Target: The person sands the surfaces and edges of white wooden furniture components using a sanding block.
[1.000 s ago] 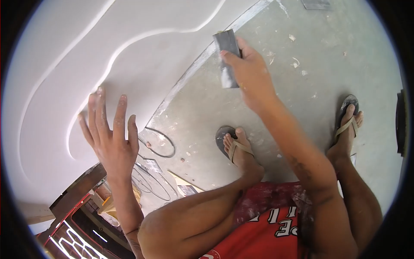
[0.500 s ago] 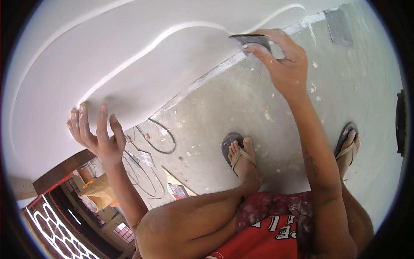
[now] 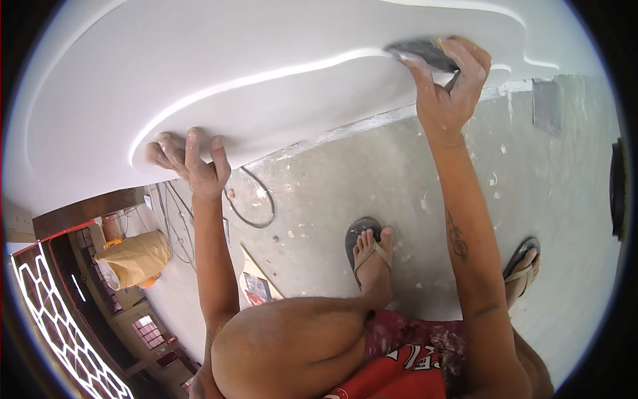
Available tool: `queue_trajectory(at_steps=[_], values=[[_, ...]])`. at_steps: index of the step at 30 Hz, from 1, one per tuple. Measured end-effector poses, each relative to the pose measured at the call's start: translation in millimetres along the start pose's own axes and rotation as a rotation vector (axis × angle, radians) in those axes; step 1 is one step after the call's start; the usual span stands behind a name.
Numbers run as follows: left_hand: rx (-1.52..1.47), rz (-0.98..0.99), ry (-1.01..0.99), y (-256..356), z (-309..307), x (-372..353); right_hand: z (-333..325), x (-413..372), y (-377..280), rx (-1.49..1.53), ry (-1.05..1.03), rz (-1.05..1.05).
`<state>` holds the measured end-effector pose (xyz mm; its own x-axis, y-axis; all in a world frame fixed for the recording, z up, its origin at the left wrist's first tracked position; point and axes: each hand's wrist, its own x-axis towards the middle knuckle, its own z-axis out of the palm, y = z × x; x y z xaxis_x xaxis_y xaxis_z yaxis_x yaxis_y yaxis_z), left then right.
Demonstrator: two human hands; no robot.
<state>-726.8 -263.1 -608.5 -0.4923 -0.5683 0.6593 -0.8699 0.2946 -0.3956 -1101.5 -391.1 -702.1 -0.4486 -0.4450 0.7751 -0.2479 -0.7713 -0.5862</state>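
Observation:
A smooth white panel [image 3: 292,100] with a raised, curving bright edge stands in front of me. My right hand [image 3: 452,90] is closed around a dark grey piece of sandpaper [image 3: 425,54], which is pressed against the curved edge and slightly blurred. Thumb and fingers grip it from both sides. On the left, my left hand [image 3: 199,163] rests its spread fingertips on the panel, inside the curve's lower end. Nothing is held in that hand.
White-specked concrete floor [image 3: 325,193] lies below, with a grey square sheet [image 3: 547,108] at right. A black cable [image 3: 269,206] loops near my left hand. A brown paper bag [image 3: 136,259] and lit hexagonal lights [image 3: 60,319] are at lower left. My sandalled foot [image 3: 372,256] is near the middle.
My right hand has moved the sandpaper along the curved edge, and the pad now lies flatter against the panel. My left fingertips remain by the panel; the whole view has shifted and turned slightly.

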Motion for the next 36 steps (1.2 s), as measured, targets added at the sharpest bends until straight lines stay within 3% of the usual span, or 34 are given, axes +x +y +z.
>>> queue_trajectory(at_steps=[2,3,5,9,16,18,19,21,22,24,25,27,31,36], values=[[-0.04,-0.024,0.012,1.7,2.5,-3.0,8.2,30.4,-10.0,-0.181,-0.112,-0.329],[-0.037,-0.032,0.003,3.9,2.6,-4.1,11.1,40.0,-19.6,-0.176,-0.12,-0.335],[-0.037,-0.031,0.009,4.6,5.5,-6.2,18.6,52.7,-42.1,-0.335,-0.383,-0.51],[-0.032,-0.069,0.036,23.1,3.4,9.2,58.0,53.0,-71.0,-0.155,-0.212,-0.474],[0.088,-0.014,-0.063,70.9,-21.5,81.4,7.8,62.7,-51.2,-0.23,-0.431,-0.498],[0.09,-0.014,-0.079,85.6,-18.6,91.9,-13.7,64.6,-50.7,-0.302,-0.439,-0.295],[0.086,-0.02,-0.078,90.7,-18.2,96.4,-21.7,64.7,-56.0,-0.304,-0.446,-0.298],[0.129,-0.007,-0.001,97.5,-17.5,104.7,-37.1,66.8,-71.0,-0.213,-0.576,0.157],[0.125,-0.006,-0.002,99.6,-16.7,108.0,-43.7,67.2,-78.1,-0.216,-0.577,0.16],[0.076,-0.025,-0.02,101.7,-14.1,113.9,-54.4,67.6,-89.4,0.099,-0.579,0.795],[0.075,-0.024,-0.02,103.8,-13.0,116.5,-61.8,65.2,-89.6,0.098,-0.578,0.794],[0.034,0.004,-0.021,108.3,-10.1,121.0,-78.2,54.3,-85.2,0.336,-0.548,1.264],[0.013,-0.016,-0.041,116.4,-7.7,126.6,-90.9,25.5,-78.7,0.558,-0.4,1.431],[0.064,0.021,-0.166,110.9,-16.2,133.4,-82.5,20.7,-87.1,0.693,-0.334,1.441]])
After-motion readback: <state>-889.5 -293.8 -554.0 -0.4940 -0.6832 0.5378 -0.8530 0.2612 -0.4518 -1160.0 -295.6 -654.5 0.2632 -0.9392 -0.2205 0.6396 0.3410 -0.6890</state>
